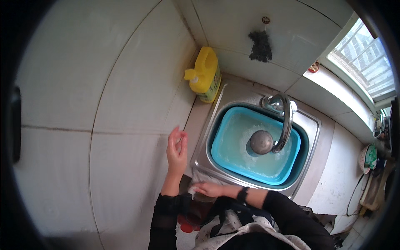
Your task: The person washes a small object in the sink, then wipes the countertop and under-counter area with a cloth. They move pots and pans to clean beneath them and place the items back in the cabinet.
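Observation:
My left hand (177,148) is raised in front of the tiled wall, left of the sink, with fingers partly curled and nothing seen in it. Low at the counter's front edge, my right hand (208,189) reaches left across my body, its fingers on a whitish cloth (193,189). A turquoise plastic basin (232,170) sits inside the stainless steel sink (200,159), filled with cloudy, sudsy water. Over the water hangs a round metal piece (262,142) beside the curved chrome faucet (287,125); whether the two are joined is hard to tell.
A yellow jug of detergent (207,72) stands in the corner behind the sink. Right of the sink runs the white counter (334,175), with a bowl (364,159) holding something green at its far end. Below my hands are red objects (186,227) near the floor.

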